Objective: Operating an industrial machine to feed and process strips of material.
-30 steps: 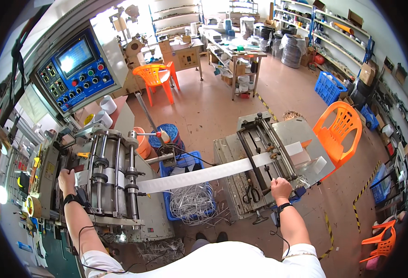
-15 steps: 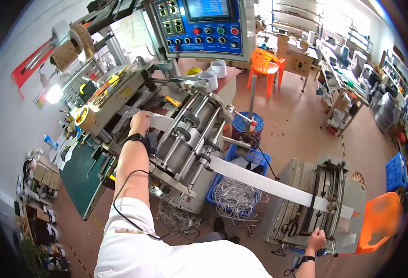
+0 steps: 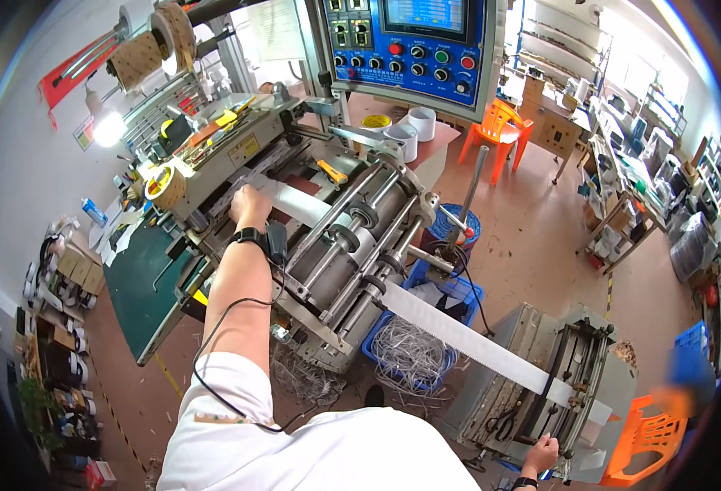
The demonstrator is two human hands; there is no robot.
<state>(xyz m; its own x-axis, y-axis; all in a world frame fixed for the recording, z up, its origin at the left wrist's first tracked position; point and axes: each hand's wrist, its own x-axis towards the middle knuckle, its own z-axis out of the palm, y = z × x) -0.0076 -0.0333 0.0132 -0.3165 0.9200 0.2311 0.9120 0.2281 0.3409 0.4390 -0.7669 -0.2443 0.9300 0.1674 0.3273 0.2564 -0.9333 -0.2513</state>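
Note:
My left hand (image 3: 250,206) is curled at the left end of the roller machine (image 3: 328,258), right beside a white strip (image 3: 295,202). Its fingertips are hidden, so whatever they hold cannot be made out. The white strip leads under the metal rollers; on the far side a white band (image 3: 467,340) comes out and slopes down to a smaller machine (image 3: 524,385) at the lower right. My right hand (image 3: 542,454) is closed at the near edge of that smaller machine; what it grips, if anything, is not visible. Scissors (image 3: 504,425) lie on this machine.
A blue crate (image 3: 450,299) full of shredded strips stands on the floor between the machines. Above the rollers hangs a blue control panel (image 3: 414,61). A yellow-handled tool (image 3: 332,172) rests by the rollers. Orange chairs (image 3: 504,131) stand behind and at the lower right (image 3: 647,438).
The whole view has shifted, so the panel and roller machine sit farther right. My left hand stays by the strip, and my right hand stays by the smaller machine.

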